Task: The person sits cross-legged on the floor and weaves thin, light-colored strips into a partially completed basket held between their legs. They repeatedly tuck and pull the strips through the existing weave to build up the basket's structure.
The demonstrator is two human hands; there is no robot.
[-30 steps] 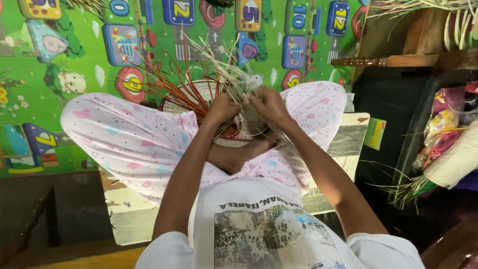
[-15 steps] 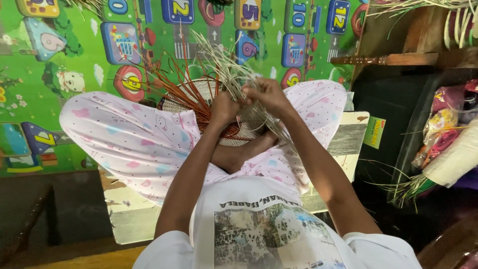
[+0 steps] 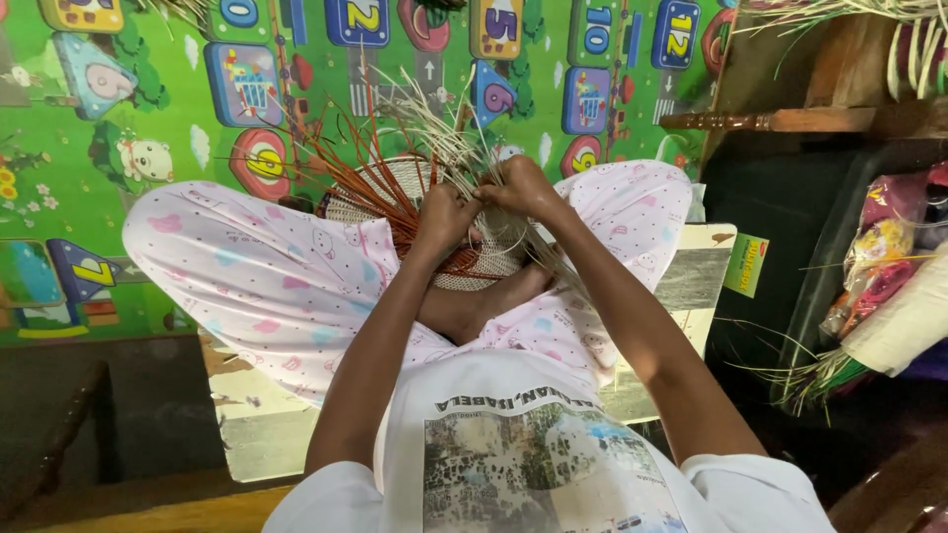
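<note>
Our left hand (image 3: 444, 219) and right hand (image 3: 521, 188) both pinch pale straw strands (image 3: 449, 138) on the round half-woven basket (image 3: 415, 192); we are mid-weave, and tucking next needs firm tension.

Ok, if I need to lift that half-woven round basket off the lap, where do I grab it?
Probably the woven basket base at its far rim, coming from the mat side. It lies flat on the lap; loose reddish strands fan left, and the left hand and right hand cover the near edge.

White printed tee, pink patterned trousers
</note>
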